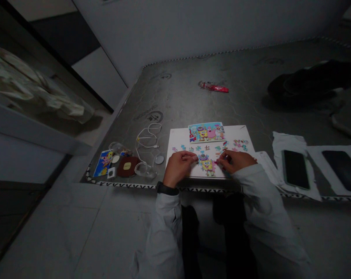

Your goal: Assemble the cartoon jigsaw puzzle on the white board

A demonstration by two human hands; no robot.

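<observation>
I report both hands at work over a white board on the grey surface. A partly assembled cartoon puzzle lies on the board near its front edge, between the hands. My right hand is at the puzzle's right side, its grip pinched on a small dark pink piece. My left hand is at the left side, thumb and forefinger close together; I cannot tell whether that grip holds anything. Loose pieces lie behind the puzzle, with more to the right; a printed picture card lies farther back. Left of the board I note a white cable and a brown case; to the right, a phone.
</observation>
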